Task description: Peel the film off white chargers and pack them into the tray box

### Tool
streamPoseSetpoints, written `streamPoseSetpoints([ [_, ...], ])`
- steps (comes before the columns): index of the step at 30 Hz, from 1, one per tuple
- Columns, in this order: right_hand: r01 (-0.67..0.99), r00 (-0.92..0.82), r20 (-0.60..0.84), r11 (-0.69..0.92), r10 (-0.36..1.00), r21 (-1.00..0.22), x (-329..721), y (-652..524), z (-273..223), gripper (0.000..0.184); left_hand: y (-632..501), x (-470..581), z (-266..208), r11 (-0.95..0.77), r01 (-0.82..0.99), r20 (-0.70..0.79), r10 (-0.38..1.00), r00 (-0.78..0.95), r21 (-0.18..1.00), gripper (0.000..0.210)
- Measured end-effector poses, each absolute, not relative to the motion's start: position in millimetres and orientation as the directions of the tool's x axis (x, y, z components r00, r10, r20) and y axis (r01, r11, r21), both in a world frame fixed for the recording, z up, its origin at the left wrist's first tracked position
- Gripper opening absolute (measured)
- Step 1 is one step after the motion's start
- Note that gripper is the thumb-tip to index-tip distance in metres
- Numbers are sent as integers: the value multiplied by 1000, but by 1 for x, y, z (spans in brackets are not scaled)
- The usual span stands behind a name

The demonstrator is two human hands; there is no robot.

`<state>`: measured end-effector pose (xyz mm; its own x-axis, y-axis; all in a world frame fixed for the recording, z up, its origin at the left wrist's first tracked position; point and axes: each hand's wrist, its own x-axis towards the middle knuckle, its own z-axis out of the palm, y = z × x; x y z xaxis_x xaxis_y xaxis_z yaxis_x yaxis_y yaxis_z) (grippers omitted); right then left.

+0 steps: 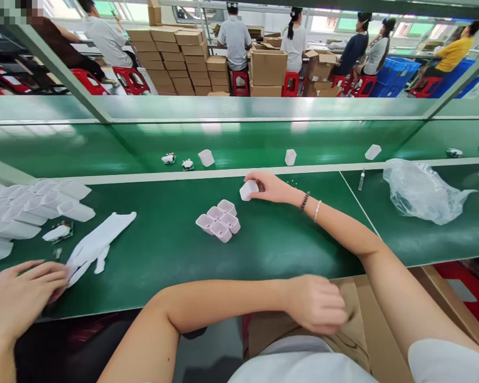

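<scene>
My right hand (269, 187) reaches over the green work surface and pinches a white plastic cup (248, 190), small with rounded square sides. To the left of it, several similar cups (221, 232) stand clustered with their openings facing up. My left hand (316, 304) is closed in a fist above my lap, in front of the table edge. Nothing shows sticking out of it, and its palm is turned away.
Another person's hand (32, 290) touches a white glove (98, 244) at left, near stacked white cups (32, 205) and a small circuit part (59, 232). Single cups (206, 157) lie along the green belt (247, 146). A plastic bag (425, 191) lies right; an open carton (443, 298) stands below.
</scene>
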<state>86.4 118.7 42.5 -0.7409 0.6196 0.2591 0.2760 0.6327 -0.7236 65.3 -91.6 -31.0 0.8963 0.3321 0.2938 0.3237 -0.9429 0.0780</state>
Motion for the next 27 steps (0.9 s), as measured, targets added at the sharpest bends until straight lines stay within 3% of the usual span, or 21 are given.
streamPoseSetpoints([
  [2, 161, -605, 278, 456, 746, -875, 125, 113, 37, 44, -77, 59, -33, -952, 292, 498, 295, 816, 87, 28],
  [4, 11, -492, 238, 280, 838, -960, 163, 102, 32, 49, -57, 48, -33, -909, 391, 681, 379, 627, 145, 22],
  [7, -23, -421, 196, 205, 886, -978, 201, 82, 24, 50, -23, 31, -26, -760, 558, 796, 544, 265, 334, 48],
  [9, -30, -391, 179, 182, 903, -983, 213, 70, 19, 52, -3, 23, -16, -645, 499, 712, 698, 76, 579, 68],
  [10, -38, -384, 183, 183, 905, -982, 215, 66, 17, 54, 4, 21, -11, -521, 326, 546, 838, 18, 789, 74],
  [12, -31, -384, 266, 276, 884, -961, 214, 57, 13, 54, 12, 19, -2, -223, 12, 219, 967, 127, 975, 68],
  [14, 20, -412, 455, 507, 789, -861, 211, 51, 12, 46, 15, 19, 6, -39, -124, 73, 956, 285, 991, 53],
  [16, 77, -490, 612, 730, 620, -679, 212, 47, 15, 36, 14, 19, 8, 11, -169, 47, 941, 335, 985, 44],
  [18, 92, -544, 645, 802, 537, -590, 219, 50, 19, 39, 13, 20, 7, 35, -220, 38, 947, 320, 975, 41],
  [20, 131, -506, 598, 741, 622, -659, 231, 60, 24, 44, 13, 21, 4, 50, -256, 29, 955, 295, 966, 42],
  [23, 277, -339, 415, 512, 844, -813, 252, 83, 23, 28, 14, 22, -1, 89, -292, -5, 960, 279, 952, 42],
  [27, 446, -319, 187, 321, 929, -835, 268, 106, 8, 14, 16, 23, -3, 138, -316, -57, 966, 254, 939, 41],
])
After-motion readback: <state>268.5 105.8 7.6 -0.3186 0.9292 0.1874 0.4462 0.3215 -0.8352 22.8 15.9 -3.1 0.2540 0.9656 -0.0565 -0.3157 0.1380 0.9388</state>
